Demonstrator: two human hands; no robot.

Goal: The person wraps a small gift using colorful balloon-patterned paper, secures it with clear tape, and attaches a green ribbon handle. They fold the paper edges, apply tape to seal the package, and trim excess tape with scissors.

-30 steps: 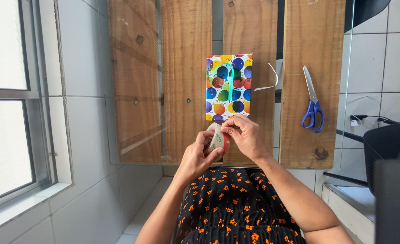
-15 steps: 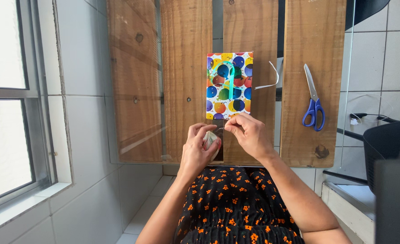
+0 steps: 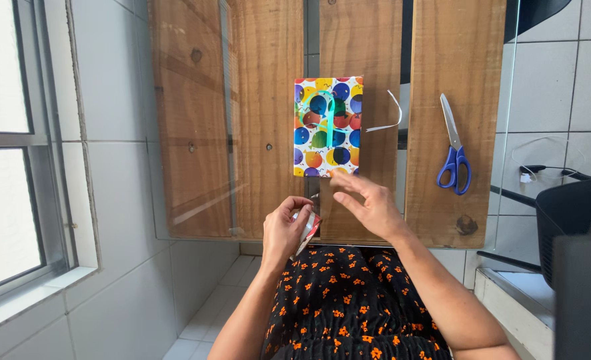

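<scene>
Since half a second ago the right hand [image 3: 370, 203] has left the left hand [image 3: 283, 230] and stretches, fingers loosely spread and holding nothing, toward the wrapped box [image 3: 327, 127]; the left curls around a small tape roll [image 3: 307, 227] (kept near for reuse); farther off lie a ribbon strip [image 3: 387, 119] and blue-handled scissors [image 3: 454, 150] on the glass-topped wooden table [image 3: 255, 133].

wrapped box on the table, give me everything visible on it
The wrapped box is a flat rectangle in glossy paper printed with balloons in blue, red, yellow, green and orange. A pale green ribbon runs along its length and loops near the middle. It lies flat on the wooden slat table, long side pointing away from the person. The right hand reaches its near edge; contact is unclear.
</scene>
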